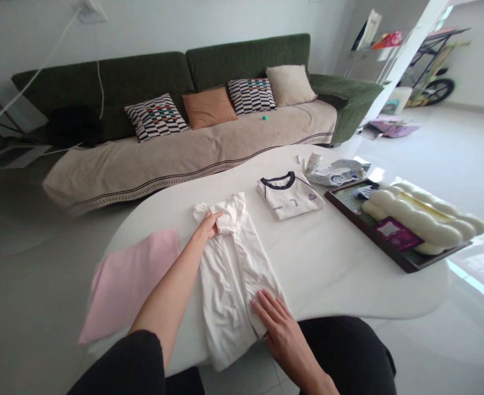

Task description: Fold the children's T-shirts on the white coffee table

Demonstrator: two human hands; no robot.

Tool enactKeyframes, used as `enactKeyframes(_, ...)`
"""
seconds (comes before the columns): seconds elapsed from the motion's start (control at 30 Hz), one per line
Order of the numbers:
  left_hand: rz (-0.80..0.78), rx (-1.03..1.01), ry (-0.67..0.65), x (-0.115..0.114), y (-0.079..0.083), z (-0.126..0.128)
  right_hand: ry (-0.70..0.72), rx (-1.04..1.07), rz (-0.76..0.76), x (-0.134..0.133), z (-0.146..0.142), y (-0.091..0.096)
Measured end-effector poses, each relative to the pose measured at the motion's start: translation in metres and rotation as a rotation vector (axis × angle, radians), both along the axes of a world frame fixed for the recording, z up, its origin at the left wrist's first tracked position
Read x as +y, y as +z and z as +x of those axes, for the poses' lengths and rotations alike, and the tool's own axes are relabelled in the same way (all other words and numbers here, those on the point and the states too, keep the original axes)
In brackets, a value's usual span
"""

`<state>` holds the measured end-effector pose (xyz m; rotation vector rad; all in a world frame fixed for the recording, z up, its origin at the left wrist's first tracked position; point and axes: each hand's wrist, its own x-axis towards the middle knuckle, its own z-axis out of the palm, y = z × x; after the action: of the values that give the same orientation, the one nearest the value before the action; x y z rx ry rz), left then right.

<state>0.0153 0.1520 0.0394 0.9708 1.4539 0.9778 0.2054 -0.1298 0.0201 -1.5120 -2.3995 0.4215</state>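
A white garment (229, 274) lies lengthwise on the white table (332, 263), folded into a long strip with its sides turned in. My left hand (210, 224) reaches to its far end and pinches the fabric near the collar. My right hand (275, 321) lies flat, fingers spread, on the near right edge of the garment. A folded white shirt with a dark collar (289, 195) sits farther back on the table. A pink cloth (129, 280) lies flat at the table's left edge.
A dark tray (406, 258) at the right holds a puffy cream cushion-like thing (421, 216) and a purple card. Plastic packaging (336, 171) lies behind it. A green sofa (184, 109) with several pillows stands beyond the table.
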Motion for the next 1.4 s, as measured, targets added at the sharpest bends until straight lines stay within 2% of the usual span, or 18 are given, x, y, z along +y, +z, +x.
enactKeyframes(0.1, 0.123, 0.113, 0.015, 0.008, 0.004, 0.004, 0.027, -0.01, -0.021, 0.0, 0.003, 0.009)
enactKeyframes(0.23, 0.367, 0.551, -0.18, 0.013, 0.009, -0.009, 0.066, -0.005, -0.04, 0.0, 0.005, 0.015)
enactKeyframes(0.3, 0.356, 0.651, -0.248, 0.012, 0.007, -0.019, 0.09, -0.002, -0.028, -0.002, 0.008, 0.014)
enactKeyframes(0.37, 0.316, 0.703, -0.247, 0.01, 0.004, -0.027, 0.106, -0.016, -0.019, -0.006, 0.014, 0.014)
enactKeyframes(0.53, 0.32, 0.915, -0.113, 0.006, 0.011, -0.027, 0.191, -0.032, -0.132, -0.007, 0.032, 0.035)
enactKeyframes(0.6, 0.406, 1.051, -0.137, 0.006, 0.017, -0.015, 0.202, -0.001, -0.14, 0.008, 0.032, 0.046)
enactKeyframes(0.7, 0.536, 1.141, -0.373, 0.008, 0.014, 0.009, 0.087, 0.011, -0.029, 0.049, 0.016, 0.056)
enactKeyframes(0.77, 0.496, 1.132, -0.487, 0.009, 0.004, 0.022, 0.004, -0.007, 0.059, 0.082, -0.001, 0.055)
enactKeyframes(0.87, 0.363, 1.105, -0.495, 0.011, -0.015, 0.031, -0.032, -0.028, 0.111, 0.121, -0.022, 0.048)
enactKeyframes(0.97, 0.33, 1.099, -0.456, 0.014, -0.027, 0.028, -0.025, -0.036, 0.115, 0.13, -0.031, 0.036)
enactKeyframes(1.1, 0.307, 1.119, -0.423, 0.02, -0.029, 0.025, -0.01, -0.048, 0.09, 0.097, -0.021, 0.018)
enactKeyframes(1.3, 0.293, 1.105, -0.424, 0.02, -0.027, 0.027, 0.066, -0.132, 0.028, 0.004, 0.014, -0.005)
enactKeyframes(1.4, 0.22, 1.076, -0.465, 0.023, -0.016, 0.029, 0.09, -0.182, 0.042, -0.034, 0.027, -0.012)
